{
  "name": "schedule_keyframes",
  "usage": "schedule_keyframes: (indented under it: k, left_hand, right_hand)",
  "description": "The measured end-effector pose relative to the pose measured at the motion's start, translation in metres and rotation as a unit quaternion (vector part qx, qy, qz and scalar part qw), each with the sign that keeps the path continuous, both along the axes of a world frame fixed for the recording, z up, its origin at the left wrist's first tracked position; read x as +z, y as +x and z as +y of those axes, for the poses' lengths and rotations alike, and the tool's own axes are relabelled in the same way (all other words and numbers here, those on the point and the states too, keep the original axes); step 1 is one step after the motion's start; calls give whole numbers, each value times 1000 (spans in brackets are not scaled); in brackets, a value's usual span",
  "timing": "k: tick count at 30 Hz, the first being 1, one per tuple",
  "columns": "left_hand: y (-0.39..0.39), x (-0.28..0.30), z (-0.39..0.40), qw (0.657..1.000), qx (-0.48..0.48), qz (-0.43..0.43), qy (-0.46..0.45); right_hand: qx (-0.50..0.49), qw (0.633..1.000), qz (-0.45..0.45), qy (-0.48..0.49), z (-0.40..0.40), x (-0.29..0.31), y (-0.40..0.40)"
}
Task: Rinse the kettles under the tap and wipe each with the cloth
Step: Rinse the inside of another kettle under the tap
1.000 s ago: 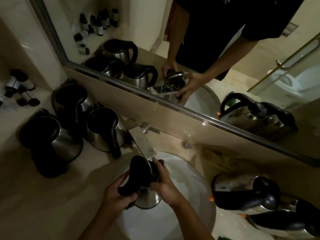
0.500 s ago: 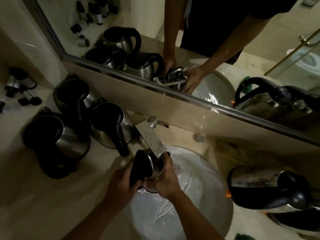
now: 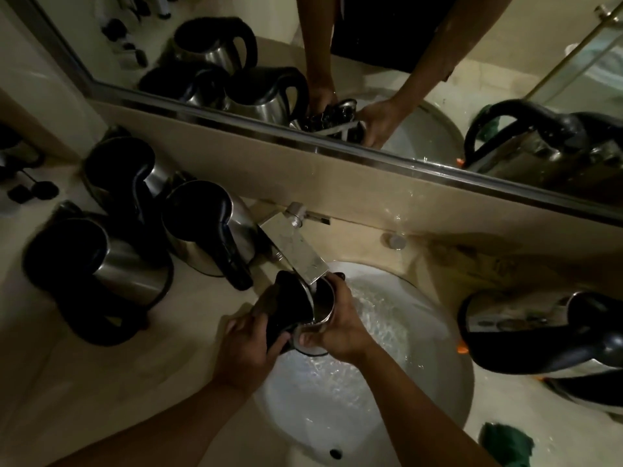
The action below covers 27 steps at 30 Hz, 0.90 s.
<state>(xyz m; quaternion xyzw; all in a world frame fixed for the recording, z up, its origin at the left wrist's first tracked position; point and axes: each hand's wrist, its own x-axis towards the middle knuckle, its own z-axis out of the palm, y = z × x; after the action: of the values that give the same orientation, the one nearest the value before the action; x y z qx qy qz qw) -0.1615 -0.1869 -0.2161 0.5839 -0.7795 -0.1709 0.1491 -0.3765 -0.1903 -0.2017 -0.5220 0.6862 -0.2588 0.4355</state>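
Both hands [image 3: 293, 338] grip kettle [image 3: 305, 306] under tap [image 3: 296, 252] — no legible writing.

The basin [image 3: 448, 392] was the landmark. Directly above its far rim the tap [image 3: 296, 251] jutted out, with the held kettle [image 3: 317, 308] and both hands crowding under its spout. Left of the basin three upright kettles [image 3: 202, 230] stood clustered, blocking that counter. Right of it two kettles [image 3: 526, 328] lay on their sides. The basin's near half and the counter [image 3: 101, 392] at its near left lay open; a green cloth [image 3: 505, 444] sat near right.
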Motion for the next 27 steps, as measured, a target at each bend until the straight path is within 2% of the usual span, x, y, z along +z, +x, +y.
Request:
schedule_keyframes:
  k: [10,22,27]
  left_hand:
    - [0,-7,2,998,-6,-59,20]
    - [0,-8,3,998,-29,-40,-49]
    - [-1,-5,-1,998,-21,-46,-43]
  right_hand:
    - [11,998,-49,41,2,8,1]
    - [7,993,-70,93,1,21,-2]
    - [3,992,-83,98,0,24,-2]
